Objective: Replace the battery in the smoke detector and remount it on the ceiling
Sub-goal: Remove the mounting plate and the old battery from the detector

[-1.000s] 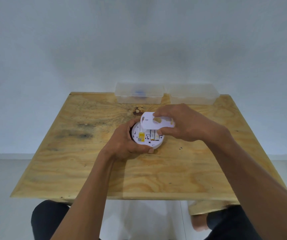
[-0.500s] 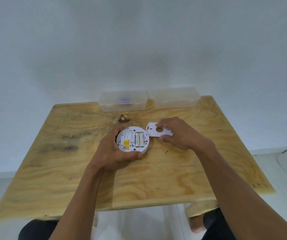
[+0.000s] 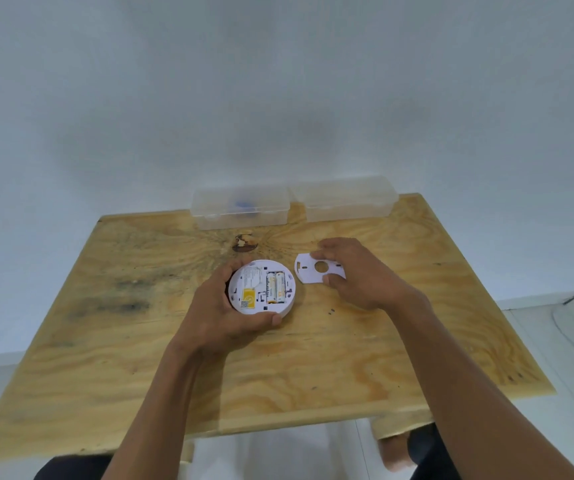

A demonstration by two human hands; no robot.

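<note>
Left hand (image 3: 225, 315) cups the round white smoke detector (image 3: 262, 287) on the wooden table (image 3: 133, 341), thumb and fingers clasped around its rim; 2 batteries (image 3: 276, 287) sit exposed in its open back. Just right of it, the right hand (image 3: 358, 273) pinches the flat white mounting plate (image 3: 316, 268). Beyond both hands stand 2 clear plastic boxes (image 3: 240, 207).

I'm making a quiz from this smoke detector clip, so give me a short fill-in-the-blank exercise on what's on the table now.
1. The left hand holds the smoke detector, whose open back shows ____ batteries.
2. The right hand rests on the white mounting plate, which lies to the detector's ____.
3. At the wooden table's far edge stand two clear plastic ____.

Missing words: two; right; boxes
</note>
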